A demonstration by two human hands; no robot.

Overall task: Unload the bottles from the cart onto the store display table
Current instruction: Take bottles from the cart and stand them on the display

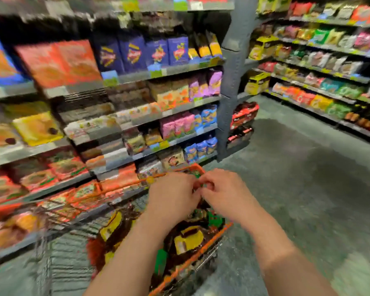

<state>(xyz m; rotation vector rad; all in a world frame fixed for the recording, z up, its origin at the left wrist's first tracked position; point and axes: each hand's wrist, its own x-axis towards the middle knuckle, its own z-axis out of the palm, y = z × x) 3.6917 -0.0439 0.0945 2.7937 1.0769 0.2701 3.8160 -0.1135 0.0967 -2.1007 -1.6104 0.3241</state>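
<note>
Both hands are meeting in the lower middle of the frame, above the cart [192,259] with the orange rim. The left hand [173,195] and the right hand [224,193] are curling their fingers around something small and green between them; the picture is blurred, so I cannot tell what it is or how firmly they are holding it. The bottles [188,240], dark with yellow labels, are lying inside the cart below the forearms. Shelves [137,116] of packaged snacks are filling the left and upper right.
</note>
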